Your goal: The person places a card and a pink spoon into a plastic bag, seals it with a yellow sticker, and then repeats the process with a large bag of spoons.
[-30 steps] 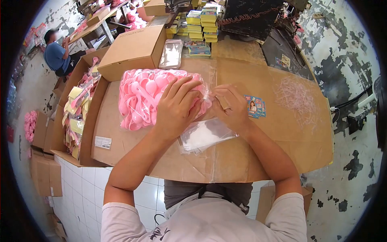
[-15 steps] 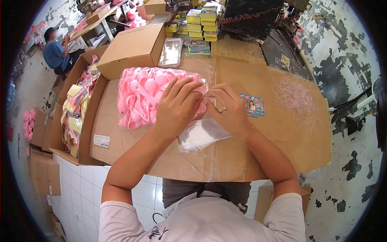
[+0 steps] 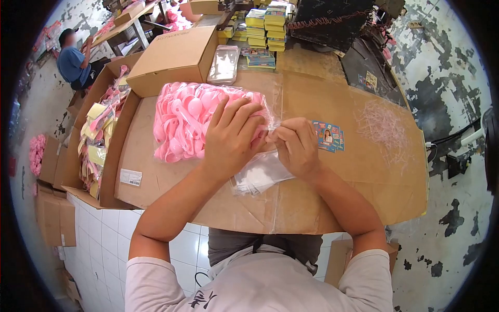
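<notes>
A clear plastic bag full of pink spoons (image 3: pixel 179 122) lies in front of me on the cardboard-covered table. My left hand (image 3: pixel 232 132) rests over the bag's right part, fingers spread and curved on the plastic. At the bag's right edge, my right hand (image 3: pixel 297 148) pinches a bit of the clear plastic between thumb and fingers. Flat clear plastic sleeves (image 3: pixel 260 176) lie beneath and between my hands. Just right of my right hand are several small printed cards (image 3: pixel 328 136).
An open carton (image 3: pixel 112 161) of packed pink spoons stands left. Behind are a closed cardboard box (image 3: pixel 171 57), a stack of clear sleeves (image 3: pixel 224 63) and stacked cards (image 3: pixel 260 31). Thin plastic strips (image 3: pixel 384 130) lie right. A person in blue (image 3: pixel 73 65) sits far left.
My right hand has turned and closed more tightly at the bag's edge, its fingers now curled. My left hand stays on the bag. The view has shifted slightly.
</notes>
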{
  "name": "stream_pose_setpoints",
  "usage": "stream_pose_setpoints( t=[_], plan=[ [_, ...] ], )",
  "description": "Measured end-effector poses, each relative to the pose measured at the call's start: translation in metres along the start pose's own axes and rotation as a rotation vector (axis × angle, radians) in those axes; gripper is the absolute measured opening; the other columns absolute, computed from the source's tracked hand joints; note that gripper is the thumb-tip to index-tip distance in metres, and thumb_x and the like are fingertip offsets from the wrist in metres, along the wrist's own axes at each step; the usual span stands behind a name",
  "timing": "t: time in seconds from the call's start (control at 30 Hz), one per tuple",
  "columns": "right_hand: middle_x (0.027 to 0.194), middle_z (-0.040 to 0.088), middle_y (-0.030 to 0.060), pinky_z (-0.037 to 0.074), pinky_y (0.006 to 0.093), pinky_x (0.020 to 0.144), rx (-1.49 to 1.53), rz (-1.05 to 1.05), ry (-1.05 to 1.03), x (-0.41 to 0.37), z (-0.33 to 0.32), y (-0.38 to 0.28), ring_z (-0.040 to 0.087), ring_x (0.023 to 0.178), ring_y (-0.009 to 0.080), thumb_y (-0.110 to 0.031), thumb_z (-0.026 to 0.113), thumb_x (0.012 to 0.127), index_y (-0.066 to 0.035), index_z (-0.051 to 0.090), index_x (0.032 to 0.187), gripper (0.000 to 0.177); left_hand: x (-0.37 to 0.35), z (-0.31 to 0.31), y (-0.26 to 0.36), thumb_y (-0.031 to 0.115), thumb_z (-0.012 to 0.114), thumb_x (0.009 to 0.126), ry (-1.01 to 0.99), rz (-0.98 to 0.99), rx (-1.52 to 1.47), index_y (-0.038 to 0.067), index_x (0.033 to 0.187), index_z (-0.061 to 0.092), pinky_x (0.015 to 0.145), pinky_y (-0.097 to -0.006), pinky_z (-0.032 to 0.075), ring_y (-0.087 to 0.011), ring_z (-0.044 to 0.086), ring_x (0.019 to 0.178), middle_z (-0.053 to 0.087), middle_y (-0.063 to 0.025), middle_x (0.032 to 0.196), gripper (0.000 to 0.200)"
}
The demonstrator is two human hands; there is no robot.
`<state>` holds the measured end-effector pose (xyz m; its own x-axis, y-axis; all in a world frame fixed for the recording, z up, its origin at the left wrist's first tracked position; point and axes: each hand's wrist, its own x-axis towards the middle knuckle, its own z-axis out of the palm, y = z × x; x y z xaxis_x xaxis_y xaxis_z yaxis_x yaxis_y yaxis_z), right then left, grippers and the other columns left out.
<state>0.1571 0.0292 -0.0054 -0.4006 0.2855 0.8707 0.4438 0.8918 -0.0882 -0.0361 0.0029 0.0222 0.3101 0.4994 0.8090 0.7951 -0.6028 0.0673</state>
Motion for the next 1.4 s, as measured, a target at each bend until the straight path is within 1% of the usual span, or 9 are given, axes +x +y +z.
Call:
stream_pose_setpoints(
  t=[0.3, 0.6, 0.7, 0.83, 0.9, 1.03, 1.1, 1.23, 1.4],
  plan=[
    [0.096, 0.061, 0.0076, 0.047, 0.0386, 0.076, -0.009, -0.081, -0.005, 0.002, -0.008, 0.021, 0.061, 0.086, 0.0265, -0.002, 0.079, 0.073, -0.006, 0.063, 0.099, 0.031, 0.0, 0.001, -0.002, 0.01, 0.08, 0.071, 0.017, -0.021, -0.074, 0.006, 0.097, 0.066, 0.109, -0.0515, 0.045, -0.0297, 0.06, 0.12, 0.065, -0.0068, 0.118, 0.03],
    [0.096, 0.061, 0.0091, 0.046, 0.0399, 0.081, 0.093, 0.156, 0.003, 0.002, -0.004, 0.025, 0.06, 0.089, 0.0287, -0.011, 0.072, 0.088, -0.006, 0.062, 0.097, 0.014, 0.003, -0.003, 0.003, 0.004, 0.083, 0.067, 0.065, 0.028, -0.154, 0.008, 0.086, 0.065, 0.097, -0.049, 0.054, -0.0329, 0.066, 0.112, 0.069, -0.0085, 0.113, 0.026],
    [0.097, 0.061, 0.0092, 0.045, 0.0402, 0.081, 0.148, 0.196, -0.013, 0.008, -0.003, 0.021, 0.06, 0.09, 0.0286, -0.009, 0.074, 0.085, -0.006, 0.063, 0.099, 0.018, 0.001, 0.001, 0.001, 0.004, 0.082, 0.065, 0.088, 0.033, -0.187, 0.007, 0.082, 0.065, 0.089, -0.0446, 0.057, -0.0329, 0.067, 0.107, 0.068, -0.0088, 0.111, 0.025],
    [0.098, 0.063, 0.009, 0.045, 0.0403, 0.08, 0.005, 0.01, 0.034, 0.017, -0.011, 0.01, 0.061, 0.091, 0.0284, -0.007, 0.076, 0.078, -0.006, 0.065, 0.099, 0.024, 0.002, 0.001, 0.001, 0.004, 0.082, 0.063, 0.107, 0.051, -0.207, 0.007, 0.082, 0.064, 0.081, -0.04, 0.058, -0.0319, 0.067, 0.102, 0.067, -0.0082, 0.107, 0.026],
    [0.097, 0.063, 0.0085, 0.045, 0.0396, 0.081, -0.104, -0.071, -0.015, 0.02, -0.015, 0.006, 0.061, 0.092, 0.0278, -0.006, 0.076, 0.075, -0.005, 0.066, 0.098, 0.025, -0.002, 0.003, 0.0, 0.006, 0.079, 0.063, 0.092, 0.043, -0.225, 0.005, 0.085, 0.065, 0.086, -0.043, 0.057, -0.0316, 0.065, 0.104, 0.066, -0.0091, 0.108, 0.026],
    [0.094, 0.064, 0.008, 0.046, 0.0381, 0.08, -0.092, 0.009, -0.074, 0.024, -0.016, 0.005, 0.062, 0.088, 0.0261, -0.006, 0.075, 0.074, -0.005, 0.067, 0.095, 0.022, -0.004, 0.006, -0.003, 0.007, 0.077, 0.064, 0.087, 0.07, -0.217, 0.005, 0.087, 0.064, 0.088, -0.0434, 0.056, -0.0305, 0.064, 0.103, 0.064, -0.0093, 0.105, 0.026],
    [0.093, 0.065, 0.0081, 0.047, 0.0381, 0.078, -0.112, 0.006, -0.081, 0.025, -0.016, 0.003, 0.063, 0.085, 0.0255, -0.006, 0.075, 0.075, -0.004, 0.067, 0.094, 0.021, -0.002, 0.007, -0.002, 0.004, 0.08, 0.062, 0.112, 0.069, -0.2, 0.006, 0.082, 0.063, 0.084, -0.0416, 0.057, -0.0298, 0.065, 0.097, 0.063, -0.0073, 0.098, 0.027],
    [0.093, 0.065, 0.0107, 0.049, 0.0397, 0.076, -0.133, 0.061, -0.111, 0.024, -0.013, -0.001, 0.063, 0.084, 0.0276, -0.006, 0.072, 0.076, -0.003, 0.066, 0.094, 0.019, -0.002, 0.008, 0.001, 0.002, 0.082, 0.06, 0.12, 0.07, -0.182, 0.007, 0.079, 0.062, 0.08, -0.0403, 0.056, -0.029, 0.064, 0.092, 0.062, -0.0059, 0.093, 0.028],
    [0.092, 0.061, 0.0138, 0.051, 0.0417, 0.078, -0.114, 0.165, -0.173, 0.021, -0.013, -0.008, 0.062, 0.086, 0.0317, -0.004, 0.069, 0.078, 0.0, 0.063, 0.093, 0.017, -0.006, 0.008, 0.001, 0.005, 0.08, 0.061, 0.082, 0.052, -0.122, 0.007, 0.082, 0.06, 0.078, -0.0398, 0.053, -0.028, 0.061, 0.092, 0.059, -0.0066, 0.093, 0.029]
  ],
)
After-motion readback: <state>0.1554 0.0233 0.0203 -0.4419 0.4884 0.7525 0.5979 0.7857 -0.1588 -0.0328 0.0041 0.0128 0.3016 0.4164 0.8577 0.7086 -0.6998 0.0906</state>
